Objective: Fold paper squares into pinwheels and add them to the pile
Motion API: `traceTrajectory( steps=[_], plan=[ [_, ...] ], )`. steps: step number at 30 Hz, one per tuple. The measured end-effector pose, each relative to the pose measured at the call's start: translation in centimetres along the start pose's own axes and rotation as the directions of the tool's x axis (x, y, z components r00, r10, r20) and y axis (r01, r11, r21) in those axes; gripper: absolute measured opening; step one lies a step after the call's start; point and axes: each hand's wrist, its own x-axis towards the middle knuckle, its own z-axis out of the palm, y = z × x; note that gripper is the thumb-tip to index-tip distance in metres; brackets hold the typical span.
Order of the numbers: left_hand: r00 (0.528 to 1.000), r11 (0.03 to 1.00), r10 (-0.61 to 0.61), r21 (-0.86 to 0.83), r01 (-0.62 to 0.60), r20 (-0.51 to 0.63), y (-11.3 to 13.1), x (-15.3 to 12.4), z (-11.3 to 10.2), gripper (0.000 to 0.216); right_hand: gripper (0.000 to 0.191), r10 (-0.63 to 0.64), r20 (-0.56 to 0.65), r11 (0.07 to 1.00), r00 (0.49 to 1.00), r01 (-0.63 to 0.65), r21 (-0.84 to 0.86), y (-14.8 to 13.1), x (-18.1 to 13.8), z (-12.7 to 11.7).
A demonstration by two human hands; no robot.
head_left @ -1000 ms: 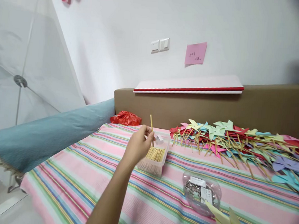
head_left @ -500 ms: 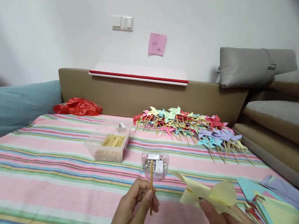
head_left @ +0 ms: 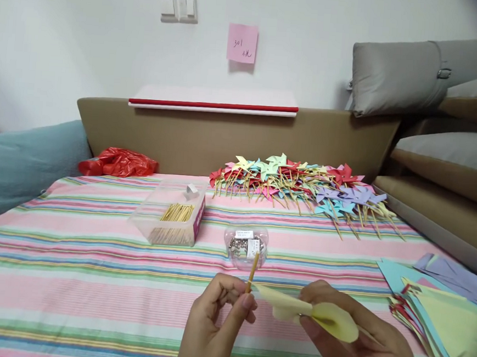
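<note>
My left hand point(head_left: 214, 322) pinches a thin wooden stick point(head_left: 251, 272) upright, low in the middle of the view. My right hand point(head_left: 359, 347) grips a folded yellow paper pinwheel point(head_left: 314, 314), whose near tip touches the stick. Just beyond them on the striped bedcover point(head_left: 71, 253) sits a small clear round container of metal pins point(head_left: 245, 246). A clear plastic box of wooden sticks point(head_left: 169, 220) lies further left. A long heap of finished coloured pinwheels on sticks point(head_left: 300, 183) lines the back of the bedcover.
A stack of coloured cut paper sheets point(head_left: 439, 304) lies at the right edge. A red plastic bag point(head_left: 118, 162) sits at the back left beside a blue bolster point(head_left: 20, 164). A brown headboard point(head_left: 225, 139) and grey cushions point(head_left: 399, 75) stand behind.
My left hand took a stick from the box and brought it back near me. The view swung right and down. Both hands closed together, so the pinwheel now meets the stick.
</note>
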Motion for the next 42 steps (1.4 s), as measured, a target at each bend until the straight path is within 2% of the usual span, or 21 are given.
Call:
traceTrajectory(
  steps=[4, 6, 10, 13, 17, 23, 29, 31, 36, 42],
  plan=[
    [0.999, 0.992, 0.031, 0.118, -0.034, 0.027, 0.0, 0.1, -0.4, 0.021, 0.009, -0.099, 0.091, 0.994, 0.991, 0.102, -0.026, 0.2, 0.1, -0.4],
    [0.996, 0.974, 0.067, 0.214, -0.077, 0.055, -0.1, 0.1, -0.7, 0.02, 0.005, -0.207, 0.147, 0.971, 0.967, 0.222, -0.091, 0.1, 0.3, -0.4],
    [0.989, 0.937, 0.136, 0.318, -0.145, 0.048, -0.3, -0.1, -0.6, 0.017, 0.024, -0.491, 0.249, 0.814, 0.835, 0.541, -0.211, -0.3, 0.3, 0.0],
    [0.984, 0.947, 0.178, 0.271, -0.171, -0.004, -0.2, -0.2, -0.2, 0.01, 0.029, -0.576, 0.261, 0.735, 0.775, 0.631, -0.249, -0.7, 0.1, 0.7],
    [0.98, 0.949, 0.199, 0.256, -0.186, -0.023, 0.3, -0.4, 0.1, 0.009, 0.025, -0.557, 0.236, 0.744, 0.796, 0.605, -0.284, -1.2, -0.2, 1.2],
    [0.99, 0.962, 0.14, 0.237, -0.138, 0.008, 0.4, -0.6, -0.2, 0.008, 0.024, -0.519, 0.178, 0.79, 0.836, 0.548, -0.274, -1.2, -0.5, 1.0],
    [0.991, 0.964, 0.132, 0.233, -0.13, 0.009, 0.4, -0.7, -0.2, 0.022, 0.03, -0.52, 0.243, 0.78, 0.819, 0.571, -0.255, -1.2, 0.0, 0.4],
    [0.99, 0.962, 0.14, 0.237, -0.137, 0.002, 0.5, -0.7, -0.1, 0.024, 0.03, -0.508, 0.236, 0.795, 0.828, 0.557, -0.241, -1.2, 0.0, 0.3],
    [0.987, 0.964, 0.161, 0.211, -0.16, 0.015, 0.7, -0.7, -0.2, 0.017, 0.03, -0.481, 0.269, 0.819, 0.835, 0.537, -0.201, -1.2, -0.3, 0.3],
    [0.987, 0.963, 0.16, 0.214, -0.163, 0.028, 0.5, -0.7, -0.3, 0.014, 0.028, -0.445, 0.224, 0.855, 0.867, 0.486, -0.182, -1.2, -0.3, 0.7]
  ],
)
